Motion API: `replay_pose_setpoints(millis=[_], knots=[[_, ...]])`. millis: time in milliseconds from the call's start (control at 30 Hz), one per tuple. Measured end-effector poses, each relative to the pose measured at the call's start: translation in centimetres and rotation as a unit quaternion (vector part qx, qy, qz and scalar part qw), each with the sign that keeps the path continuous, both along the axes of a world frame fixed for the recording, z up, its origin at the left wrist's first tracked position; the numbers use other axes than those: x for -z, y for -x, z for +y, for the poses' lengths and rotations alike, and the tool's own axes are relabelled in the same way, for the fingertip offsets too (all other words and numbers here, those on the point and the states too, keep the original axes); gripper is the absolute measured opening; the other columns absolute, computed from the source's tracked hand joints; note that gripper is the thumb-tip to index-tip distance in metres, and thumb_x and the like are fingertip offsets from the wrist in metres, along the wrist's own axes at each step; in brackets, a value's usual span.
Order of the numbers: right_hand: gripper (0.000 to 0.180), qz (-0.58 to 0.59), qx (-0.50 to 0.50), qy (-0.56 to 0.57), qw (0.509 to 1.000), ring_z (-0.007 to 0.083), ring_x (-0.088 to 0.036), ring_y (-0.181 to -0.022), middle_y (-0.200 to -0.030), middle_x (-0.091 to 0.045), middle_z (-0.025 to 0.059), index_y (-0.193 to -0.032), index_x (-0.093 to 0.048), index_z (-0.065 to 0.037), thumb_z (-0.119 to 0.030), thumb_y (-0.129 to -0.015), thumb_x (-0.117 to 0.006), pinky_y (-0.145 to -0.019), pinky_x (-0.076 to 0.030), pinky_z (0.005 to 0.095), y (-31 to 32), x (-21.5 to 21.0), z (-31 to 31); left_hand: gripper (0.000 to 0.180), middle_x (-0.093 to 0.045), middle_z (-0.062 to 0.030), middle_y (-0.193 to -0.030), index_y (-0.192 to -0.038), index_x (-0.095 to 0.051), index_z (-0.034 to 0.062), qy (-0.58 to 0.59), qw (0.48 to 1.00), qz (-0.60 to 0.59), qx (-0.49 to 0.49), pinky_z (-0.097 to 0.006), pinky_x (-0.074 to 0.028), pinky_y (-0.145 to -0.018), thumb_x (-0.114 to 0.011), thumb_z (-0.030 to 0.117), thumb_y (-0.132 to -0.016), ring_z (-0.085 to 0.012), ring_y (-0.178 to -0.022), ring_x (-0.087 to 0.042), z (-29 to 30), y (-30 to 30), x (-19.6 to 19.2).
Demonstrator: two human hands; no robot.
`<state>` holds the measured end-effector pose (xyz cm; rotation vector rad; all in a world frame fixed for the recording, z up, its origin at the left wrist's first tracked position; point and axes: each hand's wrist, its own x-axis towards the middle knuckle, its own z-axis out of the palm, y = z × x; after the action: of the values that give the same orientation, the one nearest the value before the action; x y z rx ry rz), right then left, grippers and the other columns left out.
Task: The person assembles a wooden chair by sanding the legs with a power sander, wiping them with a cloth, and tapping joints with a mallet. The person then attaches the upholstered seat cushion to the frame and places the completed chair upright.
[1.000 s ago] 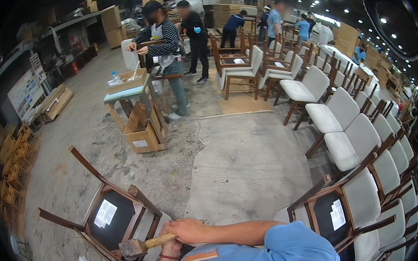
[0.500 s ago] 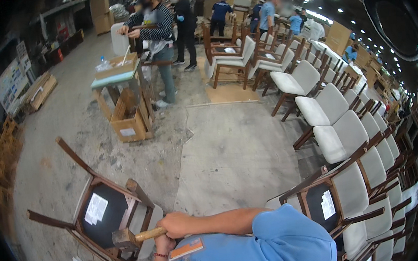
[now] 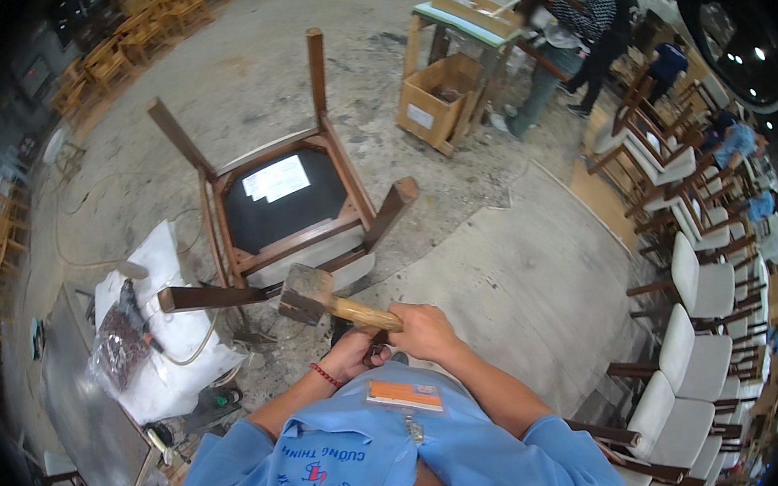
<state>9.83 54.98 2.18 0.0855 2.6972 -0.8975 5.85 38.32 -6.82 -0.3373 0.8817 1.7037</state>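
My right hand (image 3: 425, 331) is wrapped round the handle of a wooden mallet (image 3: 365, 315), held in front of my body with its worn block head toward the left. Close beneath the handle, my left hand (image 3: 352, 355), a red bead bracelet at its wrist, is closed; a small dark bit shows at its fingers, too hidden to name. Beyond the mallet, an upturned chair (image 3: 315, 229) has its brown legs pointing up and its black seat underside, with white labels, facing me. The mallet head overlaps the chair's near edge in view, and I cannot tell whether they touch.
Left of the chair, a work table (image 3: 77, 405) bears white foam sheeting (image 3: 175, 369), a plastic bag (image 3: 118, 346) and an air tool with a hose. Rows of pale chairs (image 3: 690, 356) line the right. A co-worker (image 3: 564, 28) stands behind a small bench (image 3: 467, 19) with a carton below.
My view has swung left and down, so the upturned chair now sits ahead of me and the left work table shows. The mallet stays in my right hand.
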Motion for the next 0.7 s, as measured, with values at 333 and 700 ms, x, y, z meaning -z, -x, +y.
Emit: replay_pose_setpoints(millis=[333, 700], knots=[[0.026, 0.132, -0.002, 0.026, 0.991, 0.0333, -0.065, -0.086, -0.093, -0.064, 0.0116, -0.095, -0.061, -0.009, -0.02, -0.075, -0.073, -0.073, -0.052, 0.0443, -0.7, -0.5, 0.7, 0.019, -0.055, -0.0024, -0.083, -0.103, -0.061, 0.006, -0.082, 0.995, 0.046, 0.013, -0.022, -0.034, -0.052, -0.056, 0.024, -0.098, -0.0101, -0.061, -0.045, -0.4, 1.1, -2.6], [0.022, 0.122, 0.319, 0.314, 0.886, 0.0162, -0.06, -0.065, -0.069, -0.055, 0.0038, -0.105, -0.056, -0.005, -0.015, -0.087, -0.065, -0.057, -0.05, 0.0321, -3.8, -3.2, 5.7, 0.034, -0.051, 0.0025, -0.064, -0.118, -0.06, -0.0025, 0.019, 0.875, 0.479, -0.067, -0.022, -0.035, -0.049, -0.059, 0.024, -0.097, -0.0058, -0.055, -0.046, 4.5, 12.8, -9.8]])
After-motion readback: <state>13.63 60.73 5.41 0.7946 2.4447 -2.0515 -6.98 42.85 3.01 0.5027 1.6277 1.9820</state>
